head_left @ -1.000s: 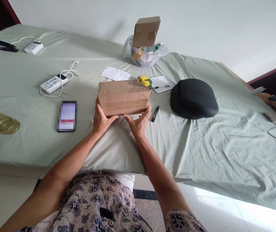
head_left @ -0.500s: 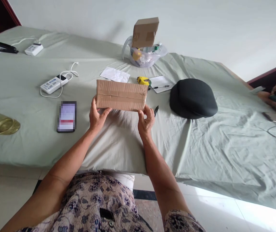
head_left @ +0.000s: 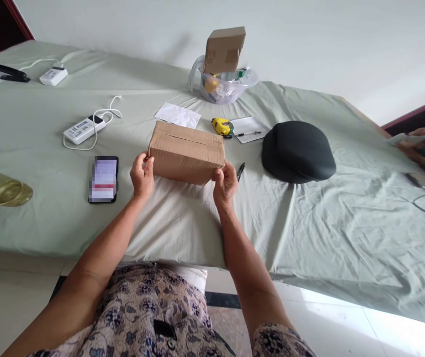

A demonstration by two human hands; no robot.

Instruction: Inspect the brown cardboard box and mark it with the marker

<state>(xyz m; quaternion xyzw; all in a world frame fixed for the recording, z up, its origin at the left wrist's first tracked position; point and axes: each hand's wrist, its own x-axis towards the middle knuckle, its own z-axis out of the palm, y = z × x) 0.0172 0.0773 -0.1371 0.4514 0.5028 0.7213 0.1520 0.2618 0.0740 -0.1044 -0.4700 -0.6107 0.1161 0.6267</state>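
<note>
Between my two hands is a brown cardboard box (head_left: 187, 157), its seamed top face and near side showing. My left hand (head_left: 142, 174) grips the box's left end, thumb at the near corner. At the right end my right hand (head_left: 226, 184) is closed on the lower corner; some of its fingers are hidden behind the box. A black pen (head_left: 240, 171) lies just right of my right hand. Behind the box are a yellow tape measure (head_left: 221, 126) and a white sheet of paper (head_left: 177, 115).
A phone (head_left: 103, 179), a white power strip (head_left: 84, 130) and a yellowish bottle (head_left: 2, 186) lie to the left. A black cap (head_left: 298, 151) and a notepad (head_left: 247, 127) are on the right. Another box (head_left: 224, 52) tops a plastic basket (head_left: 225, 91). Other people's hands show at both edges.
The box has tilted, so its top and near side both show now instead of mainly one face. My left hand has shifted its hold slightly left, its thumb moving up to the corner.
</note>
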